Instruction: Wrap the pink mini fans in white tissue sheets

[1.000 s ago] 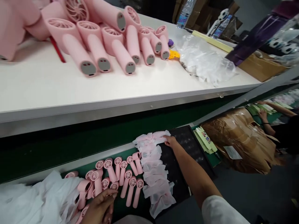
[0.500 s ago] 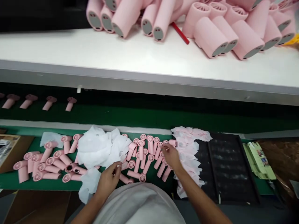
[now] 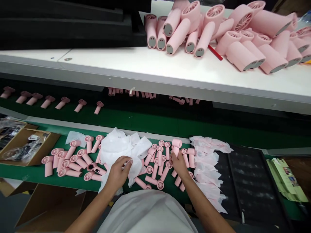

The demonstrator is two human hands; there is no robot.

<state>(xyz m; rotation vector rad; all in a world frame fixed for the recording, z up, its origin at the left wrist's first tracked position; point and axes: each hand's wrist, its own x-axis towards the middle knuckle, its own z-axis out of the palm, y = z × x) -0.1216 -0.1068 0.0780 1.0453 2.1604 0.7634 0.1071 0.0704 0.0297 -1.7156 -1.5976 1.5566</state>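
My right hand [image 3: 179, 164] is closed round the handle of a pink handheld fan [image 3: 177, 144], lifted head-up above the others. My left hand [image 3: 119, 172] pinches the edge of a thin white bag [image 3: 136, 165], which hangs down beside the fingers. Just behind that hand lies a pile of white bags [image 3: 115, 145]. Between my hands several loose pink fans [image 3: 160, 171] lie on the green bench. To the right, a column of wrapped fans [image 3: 206, 173] rests along the left side of a black tray [image 3: 252, 181].
More pink fans [image 3: 70, 165] lie at left, near a cardboard box [image 3: 48, 147] of plastic-wrapped parts. Fans [image 3: 80, 105] stand on the green belt beyond. Overhead, a white shelf [image 3: 136, 64] bears a heap of fans, a red stick [image 3: 215, 52] and black trays [image 3: 73, 29]. Green cartons [image 3: 286, 181] lie far right.
My right hand has picked up a pink fan from the group and raised it. My left hand now pinches a white bag. The view has shifted left.
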